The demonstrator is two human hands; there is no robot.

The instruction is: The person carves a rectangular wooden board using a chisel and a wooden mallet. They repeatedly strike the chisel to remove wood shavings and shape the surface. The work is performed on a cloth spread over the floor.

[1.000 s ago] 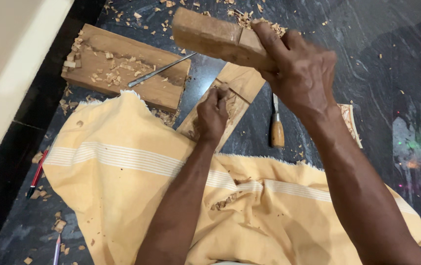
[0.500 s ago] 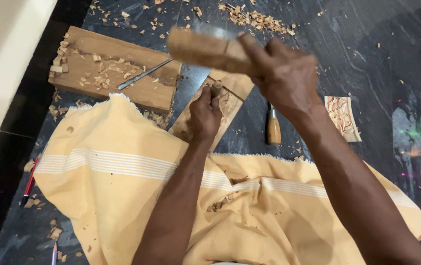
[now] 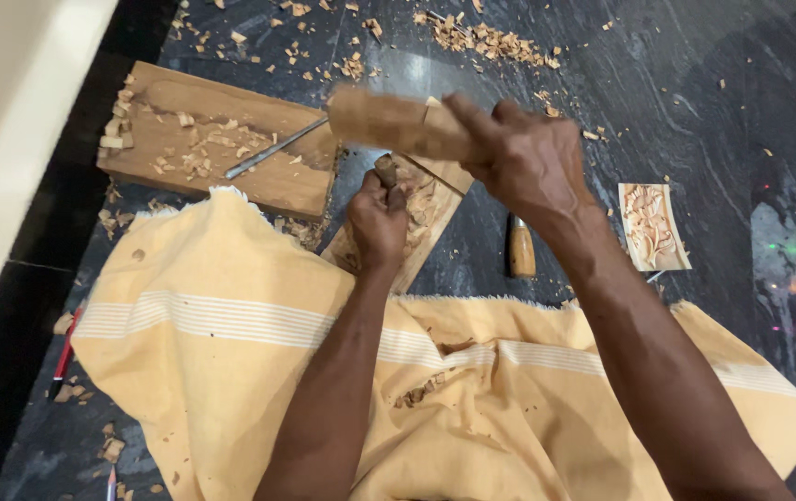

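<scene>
Left hand (image 3: 377, 218) gripping chisel (image 3: 386, 171), right hand (image 3: 526, 165) holding mallet (image 3: 388, 121) just above

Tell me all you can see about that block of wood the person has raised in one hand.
The wooden block is a thick, pale brown bar of plain wood with rounded, worn-looking edges, blurred by motion. The right hand grips one end, so it lies roughly level, pointing left. It hangs just above the chisel, whose dark top sticks out of the left hand's fist over a carved board. Whether block and chisel touch, I cannot tell.
</scene>
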